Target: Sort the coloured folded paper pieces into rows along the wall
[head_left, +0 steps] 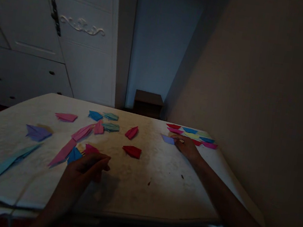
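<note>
On the right of the table, my right hand has its fingertips closed on the end of a light purple folded paper piece. Just beyond it lie rows of folded paper pieces, among them a blue one, a yellow one and a magenta one. My left hand is over the near middle-left, fingers curled together; whether anything is inside cannot be seen. Close behind it are a blue folded piece and a magenta one, partly covered. A red folded piece lies between my hands.
Loose folded papers lie across the left of the white-covered table, including a purple one, a long teal one and pink ones. A wall borders the right side. White cabinets and a brown box-like piece stand beyond.
</note>
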A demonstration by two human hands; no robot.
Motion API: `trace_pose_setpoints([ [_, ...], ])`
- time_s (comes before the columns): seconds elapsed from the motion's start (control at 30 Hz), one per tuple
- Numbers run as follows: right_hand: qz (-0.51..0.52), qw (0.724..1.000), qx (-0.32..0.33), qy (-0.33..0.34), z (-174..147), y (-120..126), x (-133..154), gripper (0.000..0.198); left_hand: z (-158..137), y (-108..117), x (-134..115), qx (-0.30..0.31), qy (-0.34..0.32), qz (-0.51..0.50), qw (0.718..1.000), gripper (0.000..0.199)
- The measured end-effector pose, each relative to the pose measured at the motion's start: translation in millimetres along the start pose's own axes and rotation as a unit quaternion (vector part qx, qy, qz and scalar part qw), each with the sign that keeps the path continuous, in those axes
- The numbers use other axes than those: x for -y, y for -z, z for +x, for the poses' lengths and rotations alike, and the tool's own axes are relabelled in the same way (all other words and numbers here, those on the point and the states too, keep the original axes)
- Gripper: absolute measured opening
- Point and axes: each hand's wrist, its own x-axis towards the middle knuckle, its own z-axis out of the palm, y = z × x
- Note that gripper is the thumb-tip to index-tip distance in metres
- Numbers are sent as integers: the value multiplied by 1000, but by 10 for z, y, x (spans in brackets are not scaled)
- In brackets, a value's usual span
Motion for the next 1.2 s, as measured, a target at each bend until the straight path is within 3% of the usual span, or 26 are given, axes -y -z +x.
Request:
trace_pose_setpoints([
  [0.2, -201, 979, -24, -11, -158, 52, 145, 42, 35, 3, 25, -17, -14, 58, 998, 40],
  [0.4, -337, 939, 44, -56, -428, -126, 637, 54, 25, 11, 38, -47, 6, 93, 995, 44],
  [0.63, -351, 928, 96, -83, -443, -173, 765, 64, 16, -50, -102, -54, 45, 70, 995, 48],
  [1.2, -284, 952, 109, -40, -130, -5, 326, 60, 32, -62, -58, -68, 19, 55, 996, 49],
])
